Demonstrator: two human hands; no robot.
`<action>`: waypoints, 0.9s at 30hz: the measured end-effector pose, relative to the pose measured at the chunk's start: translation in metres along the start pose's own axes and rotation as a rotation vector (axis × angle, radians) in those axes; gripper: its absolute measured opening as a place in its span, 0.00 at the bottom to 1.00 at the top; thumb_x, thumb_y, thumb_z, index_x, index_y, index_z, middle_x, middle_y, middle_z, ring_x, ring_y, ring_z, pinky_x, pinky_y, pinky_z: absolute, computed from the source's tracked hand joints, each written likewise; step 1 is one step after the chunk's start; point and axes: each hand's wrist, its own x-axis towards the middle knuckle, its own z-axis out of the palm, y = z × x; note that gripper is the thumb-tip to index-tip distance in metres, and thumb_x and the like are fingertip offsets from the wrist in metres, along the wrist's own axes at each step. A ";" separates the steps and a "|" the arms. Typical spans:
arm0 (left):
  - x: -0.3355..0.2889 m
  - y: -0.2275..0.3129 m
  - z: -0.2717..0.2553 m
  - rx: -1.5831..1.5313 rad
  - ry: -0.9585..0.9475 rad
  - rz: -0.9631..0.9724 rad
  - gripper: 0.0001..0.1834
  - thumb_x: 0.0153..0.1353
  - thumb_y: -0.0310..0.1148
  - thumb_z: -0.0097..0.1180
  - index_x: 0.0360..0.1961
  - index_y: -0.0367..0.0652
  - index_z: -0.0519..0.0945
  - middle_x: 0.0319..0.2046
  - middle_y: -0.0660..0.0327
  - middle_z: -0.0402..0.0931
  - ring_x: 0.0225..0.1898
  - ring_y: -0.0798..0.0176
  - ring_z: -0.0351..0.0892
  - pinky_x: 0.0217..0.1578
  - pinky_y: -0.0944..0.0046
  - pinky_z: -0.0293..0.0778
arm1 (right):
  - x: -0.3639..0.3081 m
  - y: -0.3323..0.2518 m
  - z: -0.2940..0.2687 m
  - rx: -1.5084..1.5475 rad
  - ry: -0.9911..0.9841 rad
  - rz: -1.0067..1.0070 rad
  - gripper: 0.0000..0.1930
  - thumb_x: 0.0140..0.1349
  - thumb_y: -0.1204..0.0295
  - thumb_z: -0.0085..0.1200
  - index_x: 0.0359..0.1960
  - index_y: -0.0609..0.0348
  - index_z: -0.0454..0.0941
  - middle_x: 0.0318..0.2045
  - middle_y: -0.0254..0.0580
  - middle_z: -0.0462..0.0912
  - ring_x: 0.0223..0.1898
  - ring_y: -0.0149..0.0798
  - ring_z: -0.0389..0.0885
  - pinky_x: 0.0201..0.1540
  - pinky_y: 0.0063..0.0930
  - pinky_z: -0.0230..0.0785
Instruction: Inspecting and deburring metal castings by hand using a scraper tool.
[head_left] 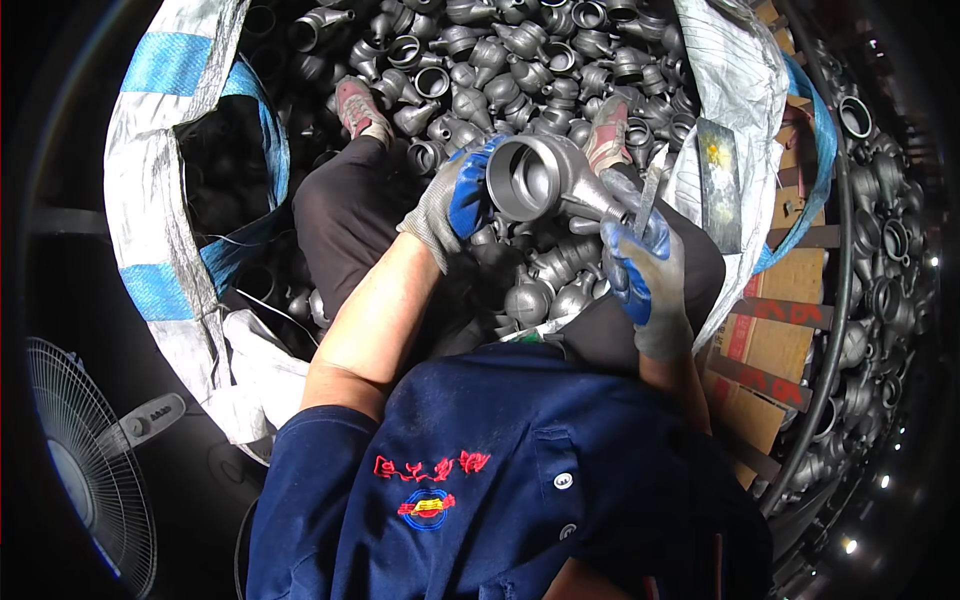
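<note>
A grey metal casting [562, 180] with a wide round mouth and a narrow threaded spout is held up in front of me. My left hand [455, 205], in a grey and blue coated glove, is closed round the wide-mouthed end. Gloved the same way, my right hand [648, 275] grips a flat metal tool [652, 185] whose narrow, slanted tip points upward. I cannot tell whether it is a file or a scraper. The right fingers sit close by the spout; whether they touch it is unclear. Below lie loose castings [528, 300] of similar shape.
Castings fill a large white woven sack [150, 190] with blue straps [815, 170], around my legs and shoes [358, 108]. A fan [90, 480] stands at the lower left. Right of the sack are cardboard and slats [780, 345], a dark curved rim, and more castings [885, 300].
</note>
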 end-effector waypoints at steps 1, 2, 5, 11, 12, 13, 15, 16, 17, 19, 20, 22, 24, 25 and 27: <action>0.000 0.000 0.003 -0.001 0.001 0.001 0.19 0.58 0.23 0.50 0.52 0.36 0.70 0.45 0.57 0.75 0.45 0.66 0.75 0.48 0.67 0.72 | 0.002 0.002 -0.002 -0.007 -0.012 -0.012 0.20 0.56 0.80 0.53 0.51 0.69 0.69 0.31 0.34 0.78 0.28 0.22 0.75 0.33 0.14 0.69; 0.001 0.000 0.008 -0.102 0.038 -0.027 0.19 0.59 0.22 0.49 0.53 0.36 0.69 0.46 0.57 0.74 0.46 0.65 0.74 0.49 0.66 0.71 | 0.003 0.002 -0.005 0.045 -0.051 -0.003 0.22 0.52 0.85 0.54 0.52 0.70 0.68 0.37 0.40 0.79 0.38 0.26 0.77 0.44 0.19 0.69; 0.001 0.000 0.012 -0.313 0.021 -0.119 0.19 0.60 0.22 0.47 0.54 0.35 0.68 0.48 0.56 0.73 0.48 0.65 0.73 0.50 0.66 0.71 | 0.003 0.010 -0.005 -0.002 -0.016 -0.066 0.21 0.52 0.85 0.54 0.50 0.69 0.70 0.36 0.39 0.79 0.36 0.25 0.77 0.42 0.18 0.70; 0.001 0.003 0.020 -0.808 0.048 -0.346 0.17 0.65 0.29 0.43 0.53 0.35 0.69 0.47 0.56 0.74 0.47 0.66 0.74 0.51 0.66 0.70 | 0.003 0.007 0.002 -0.108 0.071 -0.185 0.17 0.51 0.85 0.54 0.45 0.69 0.73 0.33 0.39 0.79 0.32 0.25 0.77 0.35 0.17 0.70; 0.003 0.009 0.019 -0.800 0.051 -0.326 0.17 0.66 0.32 0.40 0.52 0.35 0.70 0.47 0.57 0.74 0.47 0.67 0.74 0.50 0.66 0.70 | 0.003 0.005 0.003 -0.108 0.072 -0.186 0.17 0.51 0.85 0.54 0.45 0.69 0.73 0.33 0.39 0.79 0.32 0.25 0.77 0.35 0.17 0.70; 0.003 0.008 0.020 -0.800 0.049 -0.325 0.17 0.66 0.32 0.40 0.52 0.35 0.70 0.47 0.57 0.74 0.47 0.67 0.74 0.50 0.66 0.70 | 0.003 0.003 0.004 -0.089 0.077 -0.193 0.16 0.51 0.85 0.54 0.45 0.69 0.74 0.31 0.38 0.80 0.31 0.25 0.77 0.34 0.16 0.70; 0.002 0.007 0.020 -0.831 0.030 -0.378 0.18 0.67 0.33 0.39 0.53 0.35 0.70 0.47 0.57 0.74 0.47 0.67 0.74 0.50 0.67 0.70 | 0.005 0.004 0.002 -0.071 0.080 -0.200 0.16 0.51 0.85 0.54 0.44 0.69 0.74 0.30 0.38 0.80 0.30 0.25 0.78 0.33 0.16 0.70; 0.001 0.006 0.021 -0.831 0.030 -0.377 0.18 0.67 0.33 0.39 0.53 0.35 0.70 0.47 0.57 0.74 0.47 0.67 0.74 0.50 0.67 0.70 | 0.006 0.006 -0.003 -0.053 0.092 -0.177 0.16 0.52 0.85 0.54 0.44 0.69 0.74 0.30 0.38 0.80 0.30 0.25 0.78 0.32 0.16 0.70; 0.002 0.006 0.021 -0.837 0.028 -0.353 0.21 0.61 0.33 0.48 0.54 0.37 0.69 0.47 0.56 0.74 0.47 0.63 0.74 0.49 0.65 0.70 | 0.007 0.008 -0.005 -0.034 0.104 -0.153 0.15 0.52 0.85 0.53 0.44 0.69 0.74 0.30 0.38 0.80 0.29 0.25 0.78 0.32 0.16 0.70; 0.003 0.009 0.019 -0.843 0.025 -0.329 0.26 0.55 0.33 0.56 0.55 0.39 0.67 0.46 0.55 0.75 0.47 0.60 0.75 0.49 0.63 0.70 | 0.007 0.004 -0.005 -0.033 0.109 -0.128 0.15 0.53 0.84 0.53 0.44 0.68 0.74 0.29 0.38 0.80 0.28 0.25 0.78 0.31 0.15 0.69; 0.005 0.019 0.014 -0.969 0.044 -0.460 0.23 0.59 0.35 0.52 0.55 0.39 0.68 0.45 0.56 0.75 0.46 0.63 0.75 0.47 0.65 0.70 | 0.007 0.003 -0.005 -0.033 0.118 -0.102 0.14 0.53 0.83 0.53 0.44 0.68 0.74 0.28 0.38 0.80 0.27 0.25 0.78 0.29 0.15 0.69; 0.007 0.024 0.014 -1.094 0.062 -0.594 0.21 0.63 0.38 0.47 0.54 0.39 0.69 0.44 0.58 0.76 0.45 0.66 0.75 0.45 0.67 0.71 | 0.009 0.008 -0.012 -0.029 0.110 -0.105 0.14 0.54 0.81 0.53 0.44 0.67 0.75 0.28 0.38 0.80 0.26 0.24 0.77 0.28 0.14 0.68; 0.009 0.023 0.019 -1.266 0.190 -0.626 0.21 0.66 0.44 0.43 0.52 0.40 0.71 0.40 0.61 0.77 0.37 0.71 0.76 0.36 0.71 0.73 | 0.011 0.010 -0.012 -0.024 0.097 -0.108 0.13 0.55 0.79 0.53 0.43 0.67 0.75 0.27 0.38 0.80 0.24 0.24 0.76 0.26 0.13 0.67; 0.010 0.023 0.018 -1.266 0.192 -0.627 0.21 0.66 0.44 0.43 0.52 0.40 0.71 0.40 0.61 0.77 0.37 0.71 0.76 0.36 0.71 0.73 | 0.013 0.010 -0.011 -0.041 0.116 -0.077 0.13 0.57 0.77 0.51 0.44 0.67 0.74 0.25 0.37 0.79 0.20 0.20 0.70 0.22 0.12 0.59; 0.012 0.025 0.016 -1.220 0.285 -0.722 0.19 0.65 0.43 0.45 0.48 0.41 0.74 0.37 0.63 0.77 0.33 0.74 0.75 0.31 0.73 0.72 | 0.013 0.010 -0.009 -0.060 0.137 -0.044 0.14 0.58 0.74 0.49 0.45 0.66 0.72 0.22 0.35 0.78 0.16 0.16 0.63 0.19 0.10 0.52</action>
